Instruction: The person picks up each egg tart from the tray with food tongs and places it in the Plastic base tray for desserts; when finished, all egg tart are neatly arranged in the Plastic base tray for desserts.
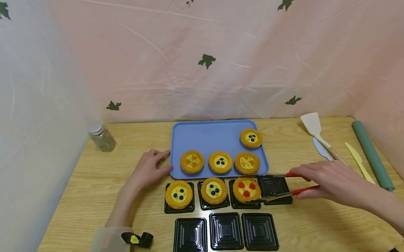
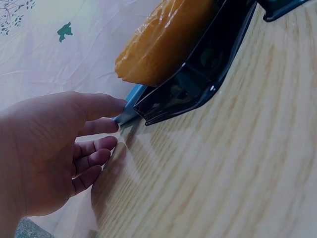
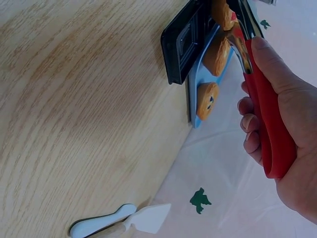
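Observation:
My right hand (image 1: 335, 184) grips red-handled tongs (image 3: 270, 129). Their metal arms straddle a tart with red berries (image 1: 246, 189), which sits on the third small black tray of the near row. To its left, two blueberry tarts (image 1: 214, 191) each rest on a black tray. With fingers loosely extended, my left hand (image 1: 149, 169) touches the left edge of the blue tray (image 1: 210, 131). On that blue tray lie two blueberry tarts (image 1: 251, 138) and two tarts with wedge-shaped pieces on top (image 1: 192, 162). Right of the berry tart is a bare black tray (image 1: 275, 186).
Three bare black trays (image 1: 226, 231) line the front. A glass jar (image 1: 102, 137) stands at the back left. On the right lie a white spatula (image 1: 312, 124), a blue knife (image 1: 321, 148), a yellow knife (image 1: 359, 162) and a green roll (image 1: 373, 155). Patterned cloth walls (image 1: 164, 43) bound the table.

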Demonstrator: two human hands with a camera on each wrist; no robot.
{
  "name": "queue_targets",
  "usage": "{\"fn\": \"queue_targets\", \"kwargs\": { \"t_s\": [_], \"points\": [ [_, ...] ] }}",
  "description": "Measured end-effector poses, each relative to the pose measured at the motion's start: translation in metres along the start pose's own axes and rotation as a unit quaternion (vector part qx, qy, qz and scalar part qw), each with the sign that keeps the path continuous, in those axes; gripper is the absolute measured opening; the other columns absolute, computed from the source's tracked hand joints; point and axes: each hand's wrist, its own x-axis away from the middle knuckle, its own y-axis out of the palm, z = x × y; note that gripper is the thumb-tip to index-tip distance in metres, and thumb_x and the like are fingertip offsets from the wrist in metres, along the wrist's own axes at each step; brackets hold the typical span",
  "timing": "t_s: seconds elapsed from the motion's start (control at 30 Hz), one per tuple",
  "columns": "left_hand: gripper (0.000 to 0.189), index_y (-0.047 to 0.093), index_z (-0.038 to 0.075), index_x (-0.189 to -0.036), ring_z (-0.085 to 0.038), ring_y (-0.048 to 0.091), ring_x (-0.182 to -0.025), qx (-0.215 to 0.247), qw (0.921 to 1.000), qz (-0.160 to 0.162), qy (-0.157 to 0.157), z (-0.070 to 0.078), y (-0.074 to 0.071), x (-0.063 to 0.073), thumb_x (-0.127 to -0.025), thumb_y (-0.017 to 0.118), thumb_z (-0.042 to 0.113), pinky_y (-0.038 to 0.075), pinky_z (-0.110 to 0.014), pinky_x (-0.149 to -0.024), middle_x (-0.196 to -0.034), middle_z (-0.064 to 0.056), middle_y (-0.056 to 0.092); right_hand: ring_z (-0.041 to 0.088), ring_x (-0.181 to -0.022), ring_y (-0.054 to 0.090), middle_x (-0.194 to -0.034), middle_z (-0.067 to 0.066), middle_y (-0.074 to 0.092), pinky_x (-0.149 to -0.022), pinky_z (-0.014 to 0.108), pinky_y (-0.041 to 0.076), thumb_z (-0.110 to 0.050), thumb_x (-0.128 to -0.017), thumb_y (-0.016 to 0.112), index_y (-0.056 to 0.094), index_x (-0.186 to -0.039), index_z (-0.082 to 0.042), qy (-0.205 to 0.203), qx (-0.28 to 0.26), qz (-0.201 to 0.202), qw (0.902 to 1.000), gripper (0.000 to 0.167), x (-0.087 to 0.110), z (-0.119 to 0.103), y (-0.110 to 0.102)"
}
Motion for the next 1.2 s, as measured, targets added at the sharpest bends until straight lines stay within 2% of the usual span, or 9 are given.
{"fn": "queue_targets", "kwargs": {
  "t_s": [0.8,1.2],
  "points": [
    [0.058,0.056,0.010,-0.149,-0.028,0.049,-0.105,0.003,1.0000,-0.001,-0.002,0.0000,-0.0001,0.0005,-0.097,0.068,0.033,0.038,-0.041,-0.091,-0.118,-0.014,0.059,0.001,-0.070,0.063,-0.094,-0.013,0.076,-0.056,0.023,0.046,-0.051,-0.072,0.087,0.071,-0.115,-0.025,-0.011,0.014,0.015,0.9997,0.053,0.0006,-0.0007,0.0039],
    [0.058,0.055,0.010,-0.149,-0.027,0.047,-0.104,0.005,1.0000,-0.003,-0.007,-0.0001,0.0003,0.0001,-0.097,0.068,0.034,0.036,-0.039,-0.089,-0.117,-0.012,0.058,-0.002,-0.069,0.060,-0.091,-0.016,0.074,-0.056,0.022,0.045,-0.057,-0.075,0.084,0.071,-0.116,-0.026,0.006,-0.004,-0.006,1.0000,0.053,0.0016,-0.0006,0.0011]
  ]
}}
